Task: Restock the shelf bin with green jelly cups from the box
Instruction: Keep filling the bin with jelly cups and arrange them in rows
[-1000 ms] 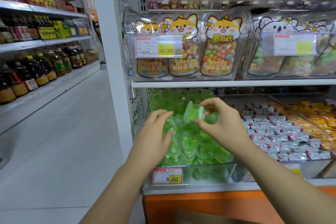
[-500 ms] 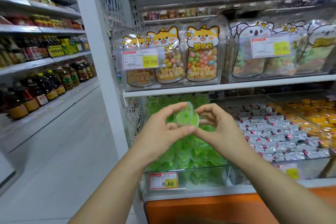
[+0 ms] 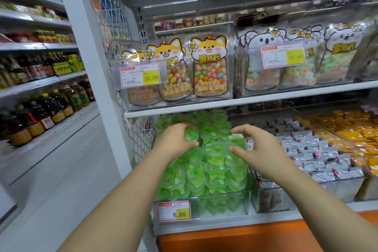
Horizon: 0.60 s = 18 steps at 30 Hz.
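The lower shelf [image 3: 225,225] carries a clear bin [image 3: 214,208] of green jelly cups [image 3: 212,170] beside a sweets bin [image 3: 272,200].
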Available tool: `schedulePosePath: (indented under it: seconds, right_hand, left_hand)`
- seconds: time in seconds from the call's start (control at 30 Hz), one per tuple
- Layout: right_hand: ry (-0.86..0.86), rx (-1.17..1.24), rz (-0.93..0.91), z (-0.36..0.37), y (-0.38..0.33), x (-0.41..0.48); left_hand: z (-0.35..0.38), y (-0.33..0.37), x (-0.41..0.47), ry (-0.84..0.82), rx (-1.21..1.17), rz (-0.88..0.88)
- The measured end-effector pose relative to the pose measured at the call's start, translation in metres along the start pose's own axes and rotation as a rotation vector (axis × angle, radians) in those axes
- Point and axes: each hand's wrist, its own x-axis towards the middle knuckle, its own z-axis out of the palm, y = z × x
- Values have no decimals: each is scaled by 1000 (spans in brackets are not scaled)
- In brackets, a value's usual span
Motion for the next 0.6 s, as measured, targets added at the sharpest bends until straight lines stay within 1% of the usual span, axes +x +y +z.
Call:
schedulePosePath:
  seconds: [0.2, 0.3, 0.47, 0.6]
  right_hand:
    - [-31, -31, -4, 1, 1, 1]
    - [-37, -28, -4, 2, -1, 1]
    - [-41, -26, -15, 7, -1, 2]
    - [-54, -29, -3, 7, -1, 1]
  left_hand:
    - [5, 0, 11, -58, 53, -46]
    - [6, 3, 14, -88, 125, -72]
    - [7, 7, 15, -56, 236, -63]
    - [5, 7, 10, -31, 280, -33]
